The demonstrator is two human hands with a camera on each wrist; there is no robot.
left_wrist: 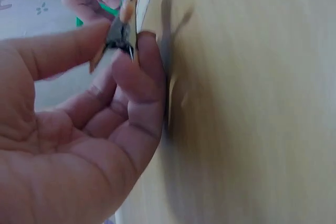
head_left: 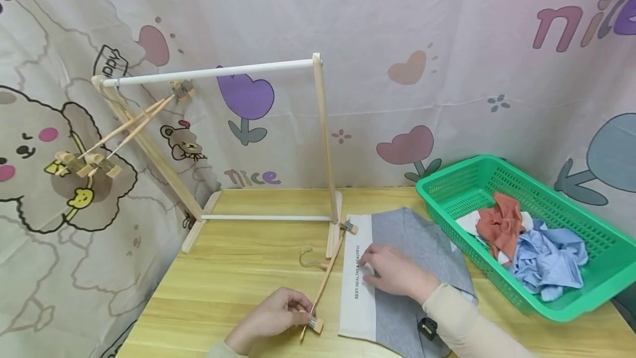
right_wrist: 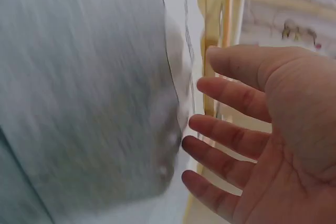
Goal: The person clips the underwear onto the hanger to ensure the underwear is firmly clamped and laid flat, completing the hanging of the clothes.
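A wooden clip hanger [head_left: 326, 285] lies slanted on the table, its metal hook [head_left: 309, 262] pointing left. My left hand [head_left: 273, 315] pinches the near clip [head_left: 317, 324] between thumb and fingers; the left wrist view shows this clip [left_wrist: 122, 34] close up. The far clip [head_left: 349, 226] sits by the top corner of a grey garment [head_left: 417, 253] with a lettered white waistband [head_left: 356, 314]. Over that waistband hovers my right hand [head_left: 397, 274], fingers spread and holding nothing. In the right wrist view its fingers [right_wrist: 231, 129] are apart; whether they touch the cloth I cannot tell.
A wooden rack [head_left: 325, 142] with white rods stands at the back left. Another clip hanger [head_left: 134, 123] hangs from its top rod. At the right, a green basket [head_left: 447, 203] holds crumpled orange-red, white and blue cloths [head_left: 549, 258]. A patterned curtain [head_left: 367, 26] closes off the back.
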